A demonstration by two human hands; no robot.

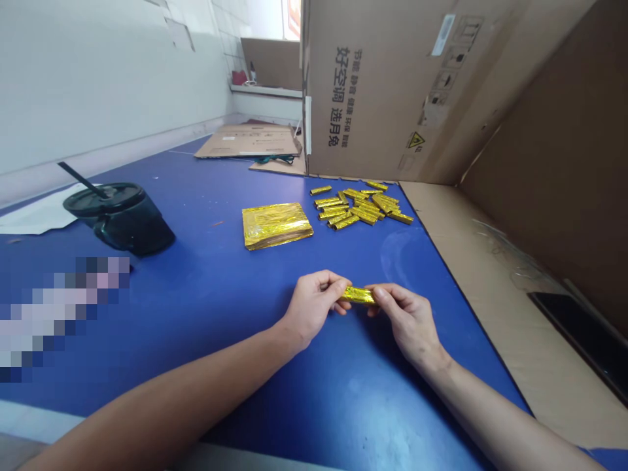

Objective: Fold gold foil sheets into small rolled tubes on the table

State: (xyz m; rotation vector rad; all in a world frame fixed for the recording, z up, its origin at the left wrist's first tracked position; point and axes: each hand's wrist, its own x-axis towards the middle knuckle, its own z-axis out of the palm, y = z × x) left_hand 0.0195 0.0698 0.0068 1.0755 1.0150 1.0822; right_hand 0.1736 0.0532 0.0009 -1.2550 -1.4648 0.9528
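Between my two hands is a small folded strip of shiny gold foil paper [360, 296], held above the blue table. My left hand [316, 304] pinches its left end between thumb and fingers. At the other end, my right hand [407, 317] grips it the same way. Beyond the hands lies a flat stack of gold foil sheets [277, 224]. To the right of that stack, several folded gold strips [366, 210] are heaped loosely near the cardboard.
A dark green mug [130, 219] with a lid and straw stands at the left. The blue table [220, 294] meets a large upright cardboard box [383, 85] at the back right. Flat cardboard [250, 140] lies at the far end. A pixelated patch covers something at lower left.
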